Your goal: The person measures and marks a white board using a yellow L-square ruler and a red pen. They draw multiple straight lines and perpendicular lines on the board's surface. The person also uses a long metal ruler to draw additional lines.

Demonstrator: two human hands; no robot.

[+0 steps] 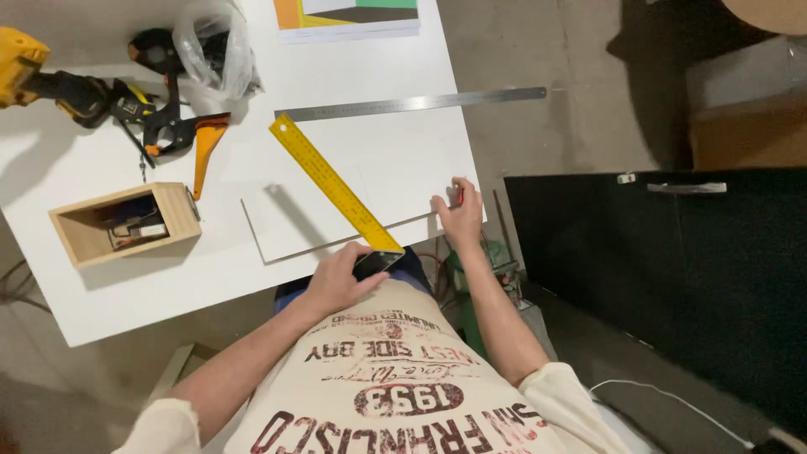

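Observation:
My left hand (pixel 336 282) grips the dark stock end of a yellow square ruler (pixel 332 181) at the table's near edge. The ruler's blade runs diagonally up and left across a thin white board (pixel 290 220) lying flat on the white table (pixel 101 286). My right hand (pixel 458 214) rests on the board's right end near the table corner, fingers closed around a small red pencil-like tool whose tip shows beside the thumb.
A long steel ruler (pixel 412 103) lies beyond the board. A small open wooden box (pixel 118 223) sits at the left. Orange-and-black clamps (pixel 172 126), a yellow power drill (pixel 34 76) and a clear plastic bag (pixel 214 50) crowd the far left. A black cabinet (pixel 672 269) stands right.

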